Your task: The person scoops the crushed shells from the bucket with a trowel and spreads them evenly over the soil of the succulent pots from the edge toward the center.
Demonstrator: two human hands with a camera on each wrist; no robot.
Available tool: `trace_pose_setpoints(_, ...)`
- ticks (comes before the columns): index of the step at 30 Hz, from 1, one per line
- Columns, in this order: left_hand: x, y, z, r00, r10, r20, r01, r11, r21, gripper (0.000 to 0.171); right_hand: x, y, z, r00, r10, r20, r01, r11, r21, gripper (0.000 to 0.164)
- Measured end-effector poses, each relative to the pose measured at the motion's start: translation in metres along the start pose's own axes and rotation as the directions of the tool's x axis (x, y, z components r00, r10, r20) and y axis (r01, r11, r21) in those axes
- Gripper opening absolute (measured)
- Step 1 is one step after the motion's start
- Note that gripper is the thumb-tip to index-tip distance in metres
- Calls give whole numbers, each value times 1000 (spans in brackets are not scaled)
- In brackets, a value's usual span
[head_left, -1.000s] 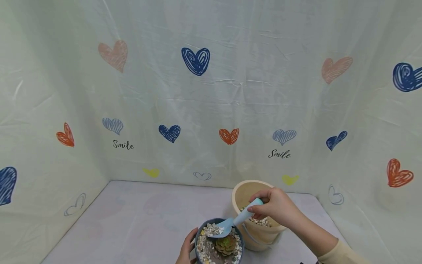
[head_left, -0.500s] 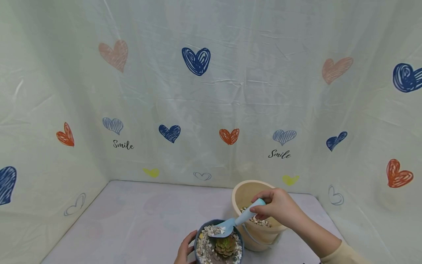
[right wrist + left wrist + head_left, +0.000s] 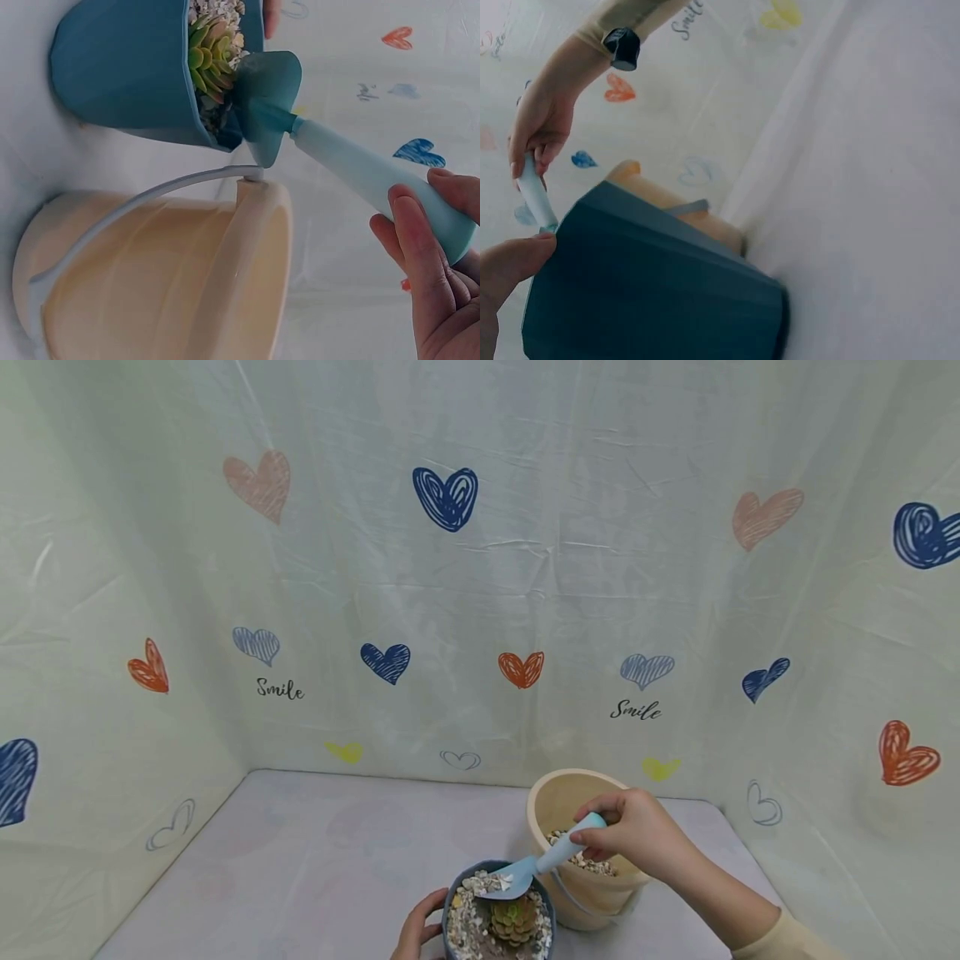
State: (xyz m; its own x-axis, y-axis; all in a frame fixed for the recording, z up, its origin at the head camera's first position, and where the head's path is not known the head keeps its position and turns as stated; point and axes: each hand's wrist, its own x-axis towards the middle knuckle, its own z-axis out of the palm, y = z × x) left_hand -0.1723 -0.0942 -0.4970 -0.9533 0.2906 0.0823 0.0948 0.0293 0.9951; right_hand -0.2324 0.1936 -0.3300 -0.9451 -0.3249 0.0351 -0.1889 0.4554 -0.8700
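Observation:
A blue faceted flowerpot (image 3: 553,917) stands at the bottom of the head view. In it grows a rosette succulent (image 3: 513,922) among pale pebbles (image 3: 467,918). My left hand (image 3: 415,928) holds the pot's left side, its thumb (image 3: 525,259) at the rim in the left wrist view; its other fingers are hidden there. Between thumb and fingers, my right hand (image 3: 633,828) grips the handle of a light blue trowel (image 3: 553,857). The trowel's blade (image 3: 270,97) slants over the pot's far rim beside the succulent, with whitish pebbles on it in the head view.
Right behind the pot stands a cream bucket (image 3: 583,902) with a grey handle (image 3: 150,196), partly filled with pebbles (image 3: 592,863). My right forearm crosses over its right side. A pale cloth covers the table (image 3: 322,852); a heart-printed curtain (image 3: 465,585) encloses the back and sides.
My right hand and the trowel have shifted slightly to the right. My left hand has slid slightly lower and left along the pot's side.

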Motion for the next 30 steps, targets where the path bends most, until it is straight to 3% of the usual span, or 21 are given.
trace_pose_setpoints(5, 7, 5, -13, 987, -73, 140, 86, 993, -83, 86, -1, 0, 0, 1000, -2, -3, 2, 1000, 14, 33)
trace_pose_setpoints(11, 17, 12, -28, 943, -117, 311, 147, 986, -74, 83, -1, 1, 0, 1000, -6, -6, 7, 1000, 15, 32)
trace_pose_setpoints(17, 30, 15, -36, 898, -123, 421, 159, 986, -52, 80, -1, 1, 1, 1000, 1, -11, -1, 1000, 15, 31)
trace_pose_setpoints(21, 43, 14, -42, 868, -106, 485, 127, 992, -11, 82, -2, 1, 1, 1000, 3, -12, -2, 1000, 23, 32)
trace_pose_setpoints(26, 60, 7, -47, 795, -20, 606, 11, 1000, 19, 88, -2, 2, 2, 1000, 3, -8, -3, 999, 35, 32)
trace_pose_setpoints(30, 71, 3, -46, 747, 25, 665, -44, 999, 12, 92, -2, 2, 2, 1000, 7, -7, -7, 999, 43, 33)
